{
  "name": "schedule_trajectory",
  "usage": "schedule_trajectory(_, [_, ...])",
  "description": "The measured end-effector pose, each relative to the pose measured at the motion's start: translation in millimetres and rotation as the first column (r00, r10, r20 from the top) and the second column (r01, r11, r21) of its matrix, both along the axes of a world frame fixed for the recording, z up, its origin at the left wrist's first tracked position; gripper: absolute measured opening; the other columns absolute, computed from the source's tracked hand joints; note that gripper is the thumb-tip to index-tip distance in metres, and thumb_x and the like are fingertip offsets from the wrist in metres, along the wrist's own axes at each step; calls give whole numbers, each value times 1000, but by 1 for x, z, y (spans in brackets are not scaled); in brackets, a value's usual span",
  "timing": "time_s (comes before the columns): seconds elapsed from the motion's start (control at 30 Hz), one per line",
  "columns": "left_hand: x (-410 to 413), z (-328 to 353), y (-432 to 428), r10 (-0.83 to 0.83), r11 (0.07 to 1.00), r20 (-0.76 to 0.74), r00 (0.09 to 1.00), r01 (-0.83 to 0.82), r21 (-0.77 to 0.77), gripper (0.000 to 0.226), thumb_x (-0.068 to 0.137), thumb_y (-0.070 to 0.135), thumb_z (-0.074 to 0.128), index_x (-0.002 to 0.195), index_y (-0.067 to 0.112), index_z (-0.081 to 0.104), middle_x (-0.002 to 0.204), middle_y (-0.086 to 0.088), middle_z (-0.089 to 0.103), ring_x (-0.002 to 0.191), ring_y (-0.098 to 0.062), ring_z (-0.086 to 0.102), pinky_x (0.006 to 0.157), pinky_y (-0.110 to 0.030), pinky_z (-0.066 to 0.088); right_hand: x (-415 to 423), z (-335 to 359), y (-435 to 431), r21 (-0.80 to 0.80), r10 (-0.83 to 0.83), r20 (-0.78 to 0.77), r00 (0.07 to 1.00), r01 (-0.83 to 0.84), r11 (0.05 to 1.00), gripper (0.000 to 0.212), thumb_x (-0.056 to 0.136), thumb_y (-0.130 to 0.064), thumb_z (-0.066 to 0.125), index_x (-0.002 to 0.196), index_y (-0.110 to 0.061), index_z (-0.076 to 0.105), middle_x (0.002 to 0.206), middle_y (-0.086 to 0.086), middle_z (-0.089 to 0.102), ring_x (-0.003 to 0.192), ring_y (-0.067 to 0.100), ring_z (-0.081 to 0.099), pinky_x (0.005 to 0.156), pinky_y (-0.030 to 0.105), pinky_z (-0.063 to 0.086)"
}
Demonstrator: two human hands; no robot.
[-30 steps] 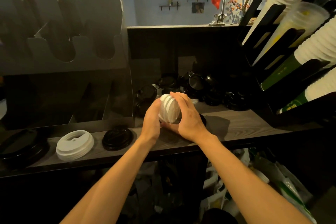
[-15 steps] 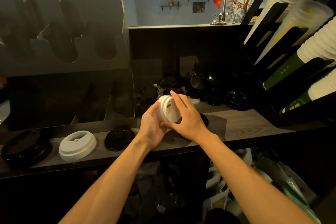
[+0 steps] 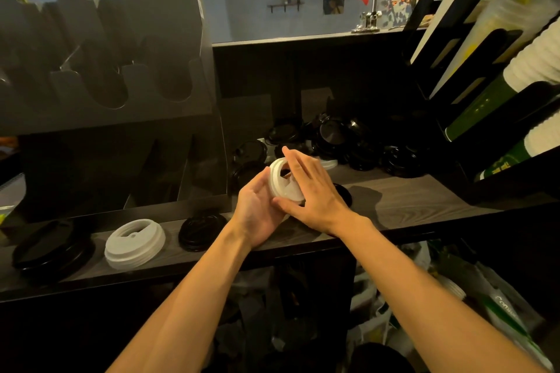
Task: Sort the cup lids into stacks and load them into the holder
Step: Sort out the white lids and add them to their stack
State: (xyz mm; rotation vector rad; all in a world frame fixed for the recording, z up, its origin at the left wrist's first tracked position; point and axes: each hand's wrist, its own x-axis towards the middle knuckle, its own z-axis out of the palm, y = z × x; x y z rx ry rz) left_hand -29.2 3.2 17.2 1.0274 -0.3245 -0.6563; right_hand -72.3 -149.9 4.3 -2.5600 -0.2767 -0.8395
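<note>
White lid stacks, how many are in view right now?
2. One stack of white plastic cup lids sits on the wooden counter at left; the other white stack is held between the left hand and right hand. More may hide among the black lids behind.

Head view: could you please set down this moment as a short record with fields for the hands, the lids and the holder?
left hand: cups the held white lids from their left side
right hand: straight fingers lie across the lids' face
shelf front, left to right: large black lid, white lid stack, small black lid stack
shelf rear: pile of loose black lids
holder: grey, at left; no lids visible in its slots
</note>
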Motion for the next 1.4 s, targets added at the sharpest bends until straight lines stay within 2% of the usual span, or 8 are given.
schedule_trajectory(0.13, [-2, -1, -2, 13, 1000, -9, 1000, -13, 10, 54, 105, 48, 32, 136, 17, 63, 135, -17, 66, 121, -30, 64, 103, -44, 49, -2, 0, -3, 15, 63, 1, 998, -63, 998, 92, 88, -61, 58, 160, -30, 10, 158, -8, 20, 146, 12, 19, 114, 29, 17])
schedule_trajectory(0.3, [-2, 1, -1, 23, 1000, -42, 999, -23, -2, 56, 104, 52, 33, 139, 17, 60, 137, -18, 64, 124, -32, 61, 101, -45, 51, -2, -1, -1, 3, 42, 46, 998, -42, 999, 94, 86, -61, 65, 158, -25, 19, 154, -4, 28, 141, 15, 28, 115, 32, 25])
schedule_trajectory(0.5, [-2, 1, -3, 8, 1000, -52, 999, -8, 5, 57, 105, 50, 32, 140, 16, 61, 127, -14, 69, 111, -28, 66, 92, -42, 53, 0, -1, 5, 50, -35, 187, 982, 26, 998, 83, 83, -67, 57, 143, -12, 43, 131, 2, 50, 116, 16, 48, 98, 31, 43])
schedule_trajectory(0.73, [-6, 3, -7, -45, 999, 83, 996, 44, 14, 54, 107, 38, 27, 138, 9, 59, 128, -17, 68, 111, -26, 67, 94, -41, 54, -2, 0, 4, 254, -90, 224, 970, 31, 967, 67, 89, -65, 47, 131, -13, 48, 116, 0, 54, 100, 17, 54, 82, 37, 51])
schedule_trajectory(0.9, [-4, -1, -11, 37, 999, 112, 993, -36, -5, 55, 100, 33, 28, 139, 8, 57, 124, -18, 67, 106, -27, 65, 83, -37, 57, 1, -1, 5, 135, -237, 224, 946, 210, 968, 83, 85, -75, 46, 137, -10, 49, 116, 0, 54, 100, 13, 52, 86, 31, 46])
schedule_trajectory(1.03, [1, -4, -8, 98, 992, 51, 994, -93, -89, 59, 99, 35, 23, 142, 11, 56, 124, -16, 69, 106, -26, 66, 78, -33, 59, 4, 0, 17, 189, -276, 166, 947, 245, 951, 80, 82, -79, 48, 133, -17, 48, 117, -3, 51, 101, 13, 51, 85, 32, 49])
schedule_trajectory(1.27, [0, -2, -4, 150, 967, -45, 988, -156, -204, 56, 96, 28, 27, 140, 18, 60, 124, -18, 67, 107, -31, 65, 86, -41, 57, 17, -2, 43, 208, -245, 113, 963, 218, 954, 82, 79, -84, 42, 127, -18, 50, 123, -2, 46, 109, 13, 49, 91, 35, 48])
schedule_trajectory(1.4, [-2, 2, -6, 170, 971, -65, 983, -178, -158, 53, 98, 52, 45, 140, 23, 60, 133, -15, 67, 120, -32, 65, 96, -46, 55, 19, -1, 38, 132, -227, 51, 973, 219, 967, 92, 78, -85, 35, 141, -18, 43, 137, 2, 37, 121, 18, 41, 102, 37, 42])
